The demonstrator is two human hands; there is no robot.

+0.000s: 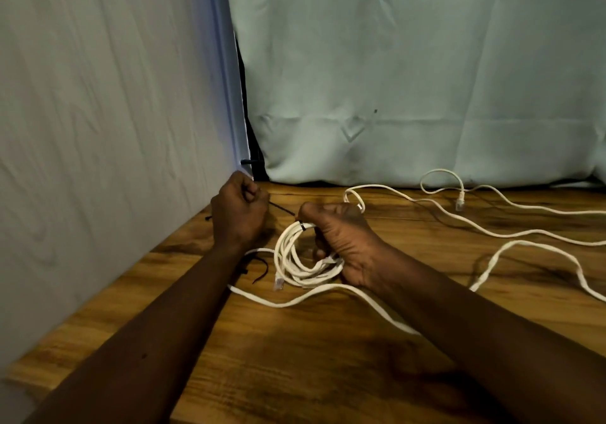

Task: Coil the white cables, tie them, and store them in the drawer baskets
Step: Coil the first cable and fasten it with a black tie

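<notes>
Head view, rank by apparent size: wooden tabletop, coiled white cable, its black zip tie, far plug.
1. Brown wooden tabletop
2. Coiled white cable
3. Thin black zip tie, clear plastic plug: unsure, plug lies farther

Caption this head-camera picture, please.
Left hand grips thin black tie looped around coiled white cable held by right hand.

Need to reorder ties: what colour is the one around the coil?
Black; the cable tie cinches the white coil, clearest in the head view.
</notes>
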